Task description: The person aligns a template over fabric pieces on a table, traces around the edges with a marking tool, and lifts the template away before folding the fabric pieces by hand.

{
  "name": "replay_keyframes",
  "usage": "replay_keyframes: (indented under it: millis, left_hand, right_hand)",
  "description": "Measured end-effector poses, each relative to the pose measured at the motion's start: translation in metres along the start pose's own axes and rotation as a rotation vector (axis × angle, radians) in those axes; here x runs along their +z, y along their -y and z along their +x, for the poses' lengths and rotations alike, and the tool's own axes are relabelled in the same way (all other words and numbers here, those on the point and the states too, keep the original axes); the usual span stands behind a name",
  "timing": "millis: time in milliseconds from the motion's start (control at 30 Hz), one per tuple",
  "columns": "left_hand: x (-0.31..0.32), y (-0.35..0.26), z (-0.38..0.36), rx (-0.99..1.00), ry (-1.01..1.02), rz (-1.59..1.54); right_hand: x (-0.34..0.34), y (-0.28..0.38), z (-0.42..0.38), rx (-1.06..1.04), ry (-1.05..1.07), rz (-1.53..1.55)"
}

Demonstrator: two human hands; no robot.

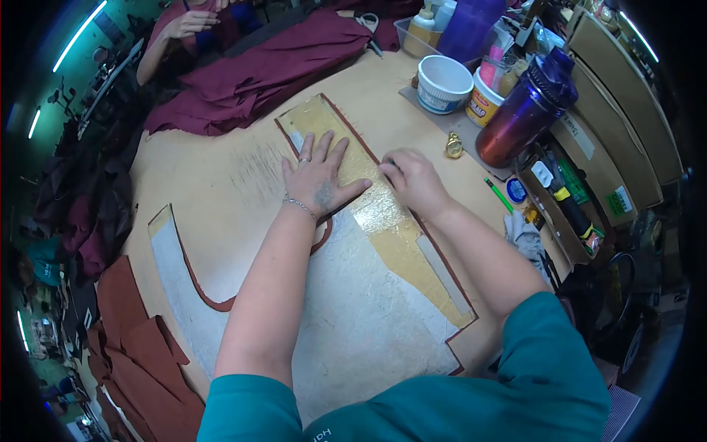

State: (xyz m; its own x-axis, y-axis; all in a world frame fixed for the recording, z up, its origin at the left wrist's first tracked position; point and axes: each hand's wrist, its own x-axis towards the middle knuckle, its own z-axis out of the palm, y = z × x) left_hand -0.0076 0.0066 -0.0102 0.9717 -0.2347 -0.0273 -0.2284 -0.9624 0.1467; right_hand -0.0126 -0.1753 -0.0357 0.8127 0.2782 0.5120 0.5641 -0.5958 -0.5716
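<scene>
A flat pattern piece [346,295], pale grey with yellowish tape-like areas and a dark red edge, lies on the table. My left hand [318,173] presses flat on its yellowish upper strip [361,158], fingers spread, with a ring and a bracelet on. Against the strip's right edge, my right hand [412,180] is closed with its fingers curled; whatever it holds is hidden. The piece's narrow left arm [168,254] curves up beside my left forearm.
Maroon cloth [258,81] and scissors [368,23] lie at the back, near another person's hand [190,24]. To the right stand a white tub [444,85], a purple bottle [523,110], a gold watch [454,145] and a cardboard box [567,221]. Brown cloth [140,353] lies lower left.
</scene>
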Motion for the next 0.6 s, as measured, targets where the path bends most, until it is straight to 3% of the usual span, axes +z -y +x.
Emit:
replay_keyframes:
  millis: [200,300,400,500,600]
  left_hand:
    - [0.001,0.001,0.0,0.001,0.006,0.006]
    - [0.0,0.001,0.003,0.007,-0.024,-0.01]
    - [0.001,0.002,0.0,0.004,-0.01,-0.012]
    - [0.0,0.002,0.005,-0.009,-0.005,-0.01]
    - [0.001,-0.004,-0.002,-0.018,0.004,0.0]
  right_hand:
    - [0.057,-0.032,0.115,0.097,0.126,-0.079]
    - [0.08,-0.038,0.143,0.078,-0.005,-0.054]
    - [0.054,-0.034,0.104,0.066,0.134,-0.072]
    - [-0.001,0.001,0.002,-0.023,0.053,-0.131]
    - [-0.017,0.013,-0.029,0.006,0.003,-0.038]
